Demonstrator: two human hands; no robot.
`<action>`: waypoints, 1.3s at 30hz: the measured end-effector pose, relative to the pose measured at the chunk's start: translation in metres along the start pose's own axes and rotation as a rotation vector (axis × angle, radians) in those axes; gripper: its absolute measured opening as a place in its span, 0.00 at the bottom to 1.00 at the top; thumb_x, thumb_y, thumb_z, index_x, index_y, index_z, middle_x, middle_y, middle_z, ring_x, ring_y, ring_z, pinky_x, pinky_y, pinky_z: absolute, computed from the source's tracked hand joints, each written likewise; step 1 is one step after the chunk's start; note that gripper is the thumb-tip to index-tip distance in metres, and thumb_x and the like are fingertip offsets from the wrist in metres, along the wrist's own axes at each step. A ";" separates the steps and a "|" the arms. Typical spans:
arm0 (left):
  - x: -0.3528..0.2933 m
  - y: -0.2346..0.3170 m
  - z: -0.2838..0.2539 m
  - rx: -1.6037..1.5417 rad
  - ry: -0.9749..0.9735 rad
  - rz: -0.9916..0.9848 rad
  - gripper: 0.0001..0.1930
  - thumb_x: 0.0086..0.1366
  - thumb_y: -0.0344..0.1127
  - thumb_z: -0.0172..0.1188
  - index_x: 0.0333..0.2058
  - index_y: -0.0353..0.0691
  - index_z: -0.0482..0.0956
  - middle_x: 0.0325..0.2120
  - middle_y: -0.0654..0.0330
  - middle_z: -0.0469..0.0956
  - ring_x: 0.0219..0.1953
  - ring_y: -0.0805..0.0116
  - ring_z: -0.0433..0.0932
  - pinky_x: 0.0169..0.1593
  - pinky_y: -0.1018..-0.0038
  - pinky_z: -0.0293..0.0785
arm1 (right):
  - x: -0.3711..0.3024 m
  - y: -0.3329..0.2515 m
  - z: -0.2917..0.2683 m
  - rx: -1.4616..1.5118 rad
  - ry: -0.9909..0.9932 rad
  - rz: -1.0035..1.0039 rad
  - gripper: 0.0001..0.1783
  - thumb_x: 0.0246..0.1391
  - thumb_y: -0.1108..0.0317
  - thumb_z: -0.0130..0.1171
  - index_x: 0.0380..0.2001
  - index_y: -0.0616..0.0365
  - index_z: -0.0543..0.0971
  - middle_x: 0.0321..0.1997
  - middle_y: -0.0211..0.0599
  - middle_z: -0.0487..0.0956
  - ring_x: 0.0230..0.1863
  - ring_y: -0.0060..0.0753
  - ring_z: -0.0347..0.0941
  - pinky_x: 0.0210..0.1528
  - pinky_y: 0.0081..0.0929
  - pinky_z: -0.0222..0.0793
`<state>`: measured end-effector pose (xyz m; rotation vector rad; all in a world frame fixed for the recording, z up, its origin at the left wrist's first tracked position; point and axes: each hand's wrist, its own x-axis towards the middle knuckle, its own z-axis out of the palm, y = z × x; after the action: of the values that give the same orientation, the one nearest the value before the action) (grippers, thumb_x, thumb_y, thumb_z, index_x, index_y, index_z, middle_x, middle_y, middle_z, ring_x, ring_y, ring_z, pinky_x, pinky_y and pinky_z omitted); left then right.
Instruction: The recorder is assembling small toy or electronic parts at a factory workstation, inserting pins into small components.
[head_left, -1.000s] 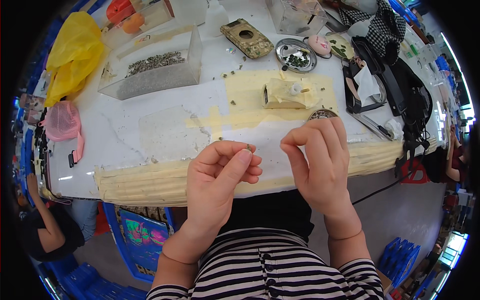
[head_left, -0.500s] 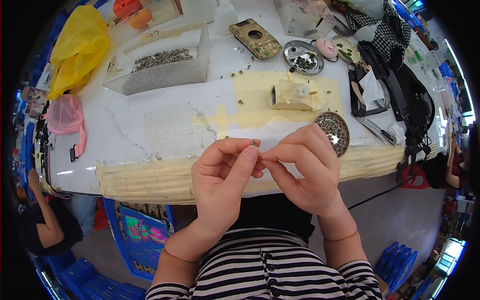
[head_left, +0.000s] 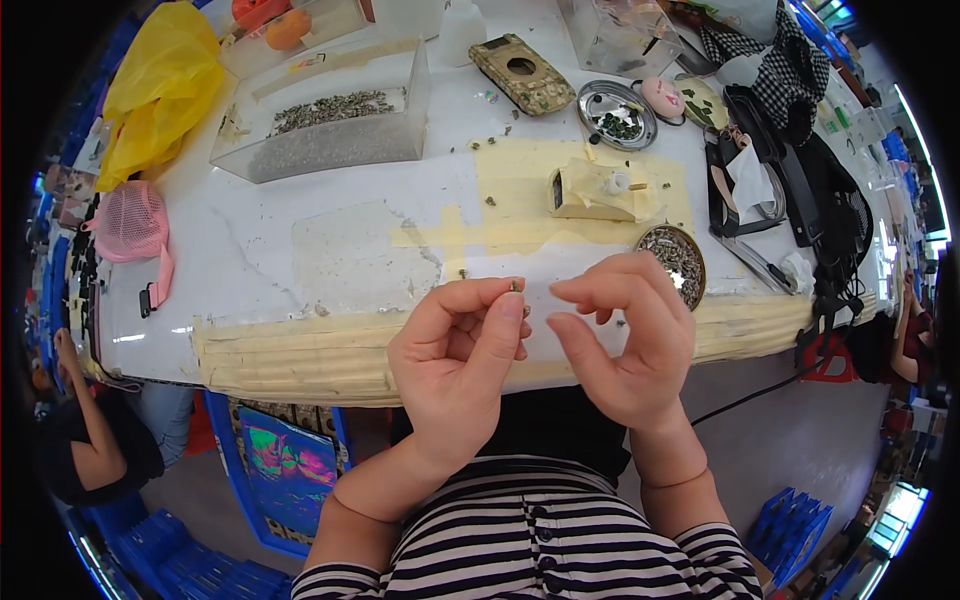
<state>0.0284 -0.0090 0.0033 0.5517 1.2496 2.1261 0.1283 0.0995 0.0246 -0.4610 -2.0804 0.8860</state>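
Observation:
My left hand is closed in a pinch over the table's front edge. Between its thumb and index finger sits a tiny greenish part, too small to name. Just to its right, my right hand holds nothing, its thumb and fingers spread apart. Beside the right hand stands a round tin filled with many small mottled parts. Farther back, a tape-covered block carries a small white pot. A round metal dish holds dark green pieces, and a camouflage toy tank hull lies to its left.
A clear box of small parts stands back left, near a yellow plastic bag and a pink mesh pouch. Tweezers and a black case lie at right. Padded tape lines the front edge.
My right hand has drawn away to the right from the left fingertips, its thumb and fingers opening. The left hand keeps its pinch on the tiny part.

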 end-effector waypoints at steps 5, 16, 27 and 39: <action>0.006 0.003 -0.003 0.042 0.015 0.020 0.07 0.67 0.26 0.60 0.42 0.31 0.78 0.32 0.60 0.81 0.31 0.80 0.78 0.34 0.83 0.76 | 0.019 0.025 -0.029 -0.264 0.272 -0.023 0.06 0.49 0.79 0.66 0.33 0.63 0.82 0.29 0.35 0.76 0.28 0.25 0.72 0.31 0.21 0.68; 0.008 0.003 -0.007 0.098 -0.045 -0.005 0.06 0.68 0.28 0.58 0.43 0.34 0.77 0.39 0.56 0.81 0.31 0.76 0.75 0.33 0.79 0.72 | 0.037 0.041 -0.031 -0.381 0.200 -0.058 0.05 0.48 0.75 0.68 0.31 0.60 0.83 0.29 0.33 0.77 0.30 0.29 0.72 0.31 0.23 0.67; 0.005 0.003 -0.004 0.145 -0.150 0.061 0.05 0.68 0.25 0.58 0.41 0.32 0.77 0.35 0.60 0.79 0.31 0.80 0.76 0.34 0.83 0.74 | 0.000 0.003 -0.008 0.490 0.069 0.073 0.07 0.65 0.73 0.53 0.39 0.67 0.72 0.36 0.39 0.79 0.36 0.24 0.77 0.41 0.19 0.74; 0.004 0.006 -0.001 0.231 -0.154 0.058 0.04 0.68 0.25 0.57 0.40 0.32 0.77 0.31 0.62 0.77 0.28 0.79 0.73 0.32 0.82 0.71 | -0.007 0.004 0.000 0.486 0.029 0.084 0.06 0.66 0.74 0.50 0.39 0.69 0.70 0.35 0.40 0.79 0.37 0.28 0.82 0.40 0.23 0.80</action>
<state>0.0235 -0.0092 0.0086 0.8436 1.4143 1.9558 0.1327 0.0977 0.0180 -0.2964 -1.7469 1.3776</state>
